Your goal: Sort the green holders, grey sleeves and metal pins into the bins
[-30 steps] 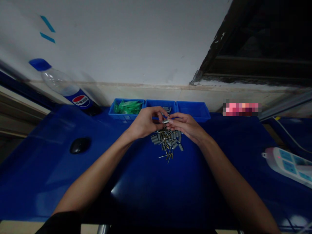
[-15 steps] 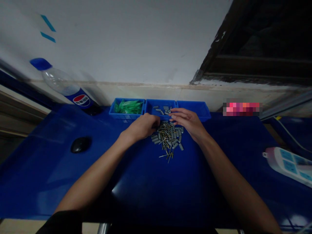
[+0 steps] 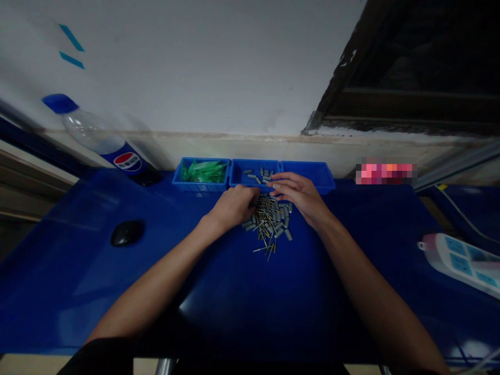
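A mixed pile of thin metal pins [image 3: 266,221] and short grey cylinders [image 3: 288,234] lies on the blue table. My left hand [image 3: 235,205] is at the pile's upper left edge, fingers curled down and closed; whatever is in them is hidden. Over the front rim of the middle blue bin [image 3: 239,165], my right hand [image 3: 300,194] has its fingers stretched and slightly apart, with nothing visible held. Several grey cylinders [image 3: 253,177] lie inside that bin. The left bin [image 3: 177,177] holds green plastic pieces [image 3: 205,171]. My right hand partly covers the right bin [image 3: 312,172].
Behind the bins rises a white wall [image 3: 195,78]. A cola bottle [image 3: 117,151] leans in view at back left, and a black mouse [image 3: 127,233] lies on the left of the table [image 3: 250,302]. A white and pink case [image 3: 457,258] is at right.
My left hand has shifted slightly right, further over the pile's edge. My right hand stays by the middle bin. The whole view has slid a little.
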The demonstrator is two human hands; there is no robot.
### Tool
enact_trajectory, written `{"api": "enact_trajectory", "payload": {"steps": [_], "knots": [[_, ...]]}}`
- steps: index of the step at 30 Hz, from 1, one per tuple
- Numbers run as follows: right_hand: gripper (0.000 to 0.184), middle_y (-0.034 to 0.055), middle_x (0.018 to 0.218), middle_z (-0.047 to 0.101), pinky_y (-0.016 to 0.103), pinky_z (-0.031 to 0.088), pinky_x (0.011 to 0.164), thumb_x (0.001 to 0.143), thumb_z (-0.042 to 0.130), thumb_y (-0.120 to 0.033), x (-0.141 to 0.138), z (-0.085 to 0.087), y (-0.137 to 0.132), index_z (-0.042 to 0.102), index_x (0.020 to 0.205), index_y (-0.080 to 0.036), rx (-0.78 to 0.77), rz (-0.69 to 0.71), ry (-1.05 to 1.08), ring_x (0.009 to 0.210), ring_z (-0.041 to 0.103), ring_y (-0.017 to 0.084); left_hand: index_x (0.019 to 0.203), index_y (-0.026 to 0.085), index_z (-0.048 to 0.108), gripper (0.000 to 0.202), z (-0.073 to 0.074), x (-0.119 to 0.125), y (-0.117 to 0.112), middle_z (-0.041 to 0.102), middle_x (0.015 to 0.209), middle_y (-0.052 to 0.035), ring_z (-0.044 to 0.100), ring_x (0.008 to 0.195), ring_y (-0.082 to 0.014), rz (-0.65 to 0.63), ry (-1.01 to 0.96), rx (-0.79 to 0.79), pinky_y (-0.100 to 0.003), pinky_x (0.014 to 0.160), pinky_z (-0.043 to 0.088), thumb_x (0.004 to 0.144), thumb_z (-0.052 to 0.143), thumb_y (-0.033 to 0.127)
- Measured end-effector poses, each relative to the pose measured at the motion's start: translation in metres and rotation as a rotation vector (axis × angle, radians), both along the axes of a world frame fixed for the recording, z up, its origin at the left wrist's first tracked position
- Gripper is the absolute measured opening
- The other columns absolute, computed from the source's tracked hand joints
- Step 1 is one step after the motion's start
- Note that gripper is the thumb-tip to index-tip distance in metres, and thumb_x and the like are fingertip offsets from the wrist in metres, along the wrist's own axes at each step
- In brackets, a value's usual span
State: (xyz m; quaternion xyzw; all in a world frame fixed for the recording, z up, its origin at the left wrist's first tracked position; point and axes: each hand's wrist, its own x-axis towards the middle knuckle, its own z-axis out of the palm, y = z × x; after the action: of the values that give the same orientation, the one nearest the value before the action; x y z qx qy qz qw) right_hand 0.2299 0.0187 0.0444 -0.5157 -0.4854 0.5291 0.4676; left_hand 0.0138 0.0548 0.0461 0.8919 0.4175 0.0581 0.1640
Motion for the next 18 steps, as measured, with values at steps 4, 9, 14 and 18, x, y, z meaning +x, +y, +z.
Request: {"api": "enact_trajectory", "payload": {"steps": [4,9,14,18], "knots": [[0.033,0.0096,0.109,0.081,0.045,0.059,0.087,0.081,0.083,-0.041,-0.001,0.000,0.000,0.076,0.109,-0.025,-0.008,0.013,-0.021,0.094,0.076,0.027,0.105,0.017,0.068,0.029,-0.002,0.006,-0.004,0.070,0.086,-0.0071,0.065,0.072,-0.0197,-0.009,-0.038,0.019,-0.029,0.060,0.036,0.079,0.060,0.007],[0.032,0.0085,0.106,0.081,0.046,0.058,0.087,0.081,0.083,-0.042,0.000,-0.002,0.000,0.076,0.107,-0.025,-0.012,0.034,-0.029,0.094,0.076,0.027,0.111,0.016,0.068,0.039,0.000,0.005,-0.004,0.073,0.089,-0.0078,0.068,0.078,-0.0223,-0.024,-0.073,-0.018,-0.030,0.064,0.040,0.076,0.058,0.003],[0.030,0.0091,0.105,0.082,0.045,0.058,0.086,0.081,0.082,-0.039,-0.001,0.000,-0.001,0.076,0.107,-0.025,-0.015,0.033,-0.026,0.094,0.075,0.026,0.117,0.016,0.066,0.041,0.006,-0.003,0.000,0.075,0.093,-0.0079,0.070,0.082,-0.0219,-0.037,-0.097,0.004,-0.030,0.069,0.044,0.081,0.056,0.001],[0.031,0.0094,0.105,0.081,0.045,0.058,0.085,0.080,0.082,-0.041,-0.002,0.001,-0.001,0.076,0.105,-0.025,-0.027,0.029,-0.045,0.093,0.075,0.027,0.128,0.017,0.063,0.044,0.012,-0.005,0.001,0.074,0.097,-0.0083,0.071,0.089,-0.0221,-0.059,-0.096,0.034,-0.031,0.075,0.049,0.088,0.053,0.002]]}}
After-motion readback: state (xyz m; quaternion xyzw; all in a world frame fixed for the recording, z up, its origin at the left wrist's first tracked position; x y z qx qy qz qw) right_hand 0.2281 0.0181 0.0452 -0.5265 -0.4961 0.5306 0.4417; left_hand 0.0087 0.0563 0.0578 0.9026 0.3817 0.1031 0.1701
